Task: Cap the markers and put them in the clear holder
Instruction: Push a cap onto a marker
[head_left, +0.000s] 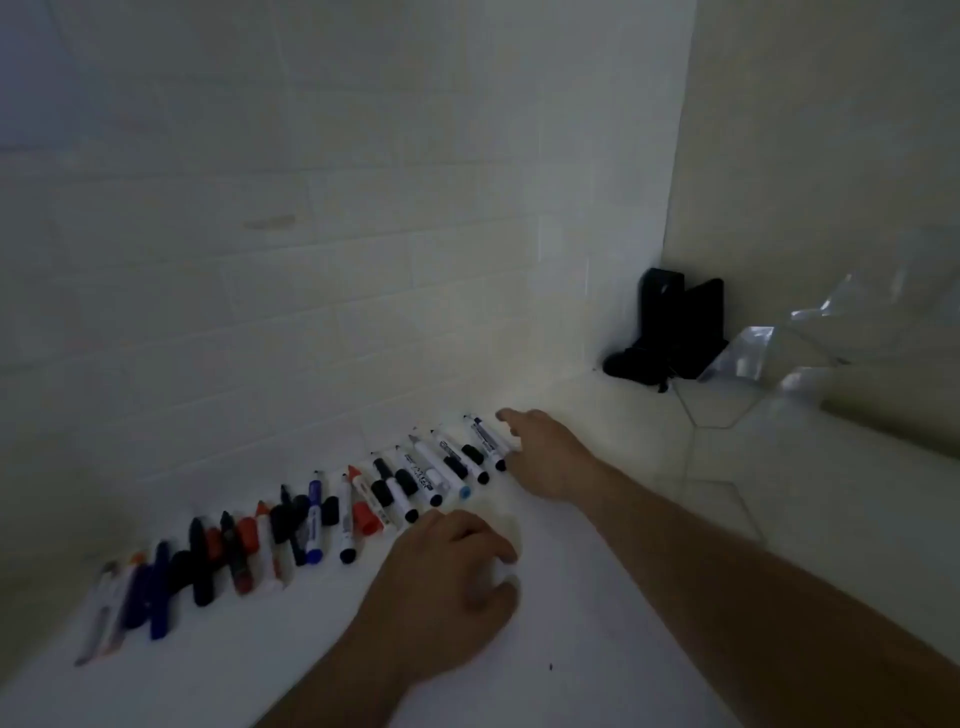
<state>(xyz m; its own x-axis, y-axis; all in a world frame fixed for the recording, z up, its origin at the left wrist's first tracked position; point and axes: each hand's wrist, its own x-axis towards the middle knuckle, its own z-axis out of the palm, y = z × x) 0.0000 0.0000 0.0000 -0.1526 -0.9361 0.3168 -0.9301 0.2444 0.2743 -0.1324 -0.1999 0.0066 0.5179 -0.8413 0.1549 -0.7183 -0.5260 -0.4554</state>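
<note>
At the right end of the row of markers (332, 514), seen from the head camera, my right hand (540, 457) is the nearer one: its fingers are stretched out loose, gripping nothing, with the fingertips just beside the last white-barrelled marker (487, 442). That marker lies immediately to the left of the hand. Its long axis slants from the bare tip, up near the tiled wall (363, 291), down and rightward to the dark end nearer me, so I judge a pinch should come across the barrel, not along it. My left hand (447, 587) sits lower, fingers curled down on the white counter (597, 597); whether anything is under them I cannot tell. Several loose caps lie among the markers. The clear holder (753, 358) stands well apart, off to the right by the black bracket (675, 322) in the corner, on the right hand's side.
</note>
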